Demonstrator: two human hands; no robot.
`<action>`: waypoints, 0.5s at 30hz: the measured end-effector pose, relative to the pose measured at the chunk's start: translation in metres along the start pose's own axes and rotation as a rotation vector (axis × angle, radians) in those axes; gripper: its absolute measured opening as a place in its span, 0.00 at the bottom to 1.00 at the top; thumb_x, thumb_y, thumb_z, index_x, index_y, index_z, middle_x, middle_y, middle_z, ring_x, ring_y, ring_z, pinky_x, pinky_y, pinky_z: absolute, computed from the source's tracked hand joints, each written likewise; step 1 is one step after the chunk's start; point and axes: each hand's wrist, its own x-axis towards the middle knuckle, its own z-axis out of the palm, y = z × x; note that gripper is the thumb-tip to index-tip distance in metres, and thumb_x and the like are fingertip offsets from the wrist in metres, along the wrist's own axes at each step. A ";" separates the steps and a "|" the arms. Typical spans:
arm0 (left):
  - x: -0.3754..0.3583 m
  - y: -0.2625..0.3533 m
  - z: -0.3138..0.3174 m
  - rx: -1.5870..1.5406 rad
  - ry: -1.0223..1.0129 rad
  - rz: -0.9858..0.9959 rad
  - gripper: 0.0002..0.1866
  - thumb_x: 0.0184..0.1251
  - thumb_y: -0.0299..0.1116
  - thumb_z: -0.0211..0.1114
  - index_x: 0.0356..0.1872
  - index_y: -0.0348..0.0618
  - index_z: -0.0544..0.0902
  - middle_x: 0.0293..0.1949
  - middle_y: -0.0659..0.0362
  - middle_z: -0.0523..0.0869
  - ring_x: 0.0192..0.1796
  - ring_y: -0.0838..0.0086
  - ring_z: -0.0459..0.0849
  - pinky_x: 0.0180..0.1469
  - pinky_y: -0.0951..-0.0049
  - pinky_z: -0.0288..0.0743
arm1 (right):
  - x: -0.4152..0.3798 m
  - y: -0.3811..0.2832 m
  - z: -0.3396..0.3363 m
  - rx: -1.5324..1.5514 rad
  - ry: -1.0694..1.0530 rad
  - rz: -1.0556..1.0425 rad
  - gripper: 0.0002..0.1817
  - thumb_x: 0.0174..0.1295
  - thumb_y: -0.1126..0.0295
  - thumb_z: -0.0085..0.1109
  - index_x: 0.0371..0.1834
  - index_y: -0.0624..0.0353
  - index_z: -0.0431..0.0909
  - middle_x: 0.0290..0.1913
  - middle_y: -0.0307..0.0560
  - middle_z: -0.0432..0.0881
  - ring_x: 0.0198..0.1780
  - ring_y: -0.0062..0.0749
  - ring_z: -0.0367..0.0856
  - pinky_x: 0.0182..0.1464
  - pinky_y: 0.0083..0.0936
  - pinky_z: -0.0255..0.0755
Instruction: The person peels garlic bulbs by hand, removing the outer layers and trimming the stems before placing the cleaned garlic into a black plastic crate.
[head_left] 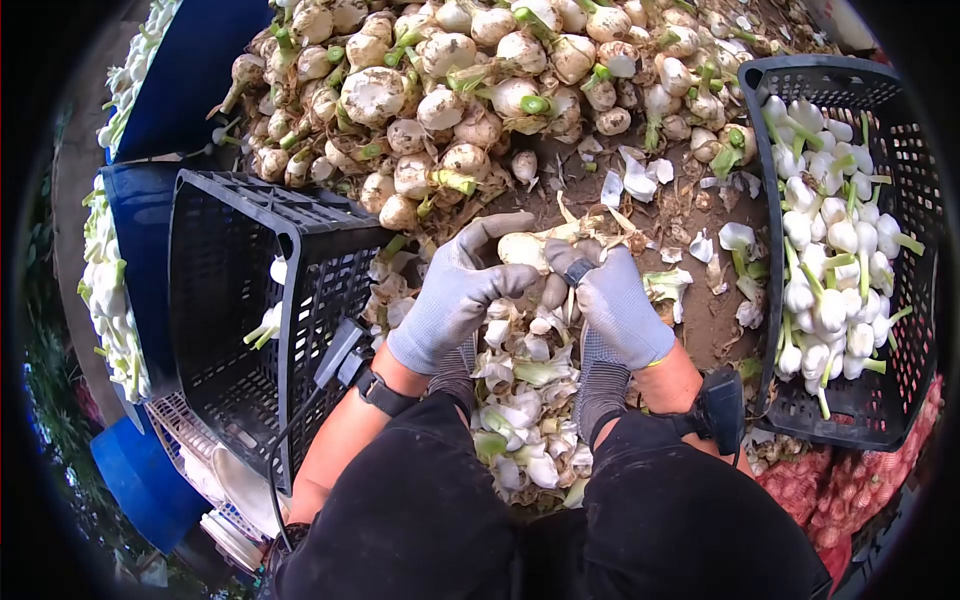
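Both hands wear light grey gloves. My left hand (463, 285) is open, its thumb and fingers spread apart beside a garlic bulb (522, 252). The bulb is pale, with its stem pointing right. Closed fingers of my right hand (605, 290) lie against the stem side of that bulb, with a dark band or small tool at the fingers. Peeled skins (530, 400) lie on the ground between my feet, below the hands. Beyond the hands rises a large heap of soil-stained garlic bulbs (440, 110).
A black crate (290, 225) with a few bulbs stands tilted at left. Another black crate (850, 430) at right holds cleaned white garlic. Blue containers (150, 230) stand far left, with garlic along them. Red net sacks (860, 495) lie at lower right.
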 end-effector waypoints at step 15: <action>0.007 -0.016 -0.009 0.771 0.012 0.425 0.34 0.65 0.35 0.67 0.70 0.37 0.67 0.43 0.58 0.85 0.46 0.70 0.84 0.52 0.73 0.78 | 0.005 0.014 -0.007 0.013 -0.066 -0.180 0.12 0.65 0.73 0.57 0.47 0.70 0.80 0.41 0.44 0.84 0.38 0.23 0.81 0.41 0.22 0.78</action>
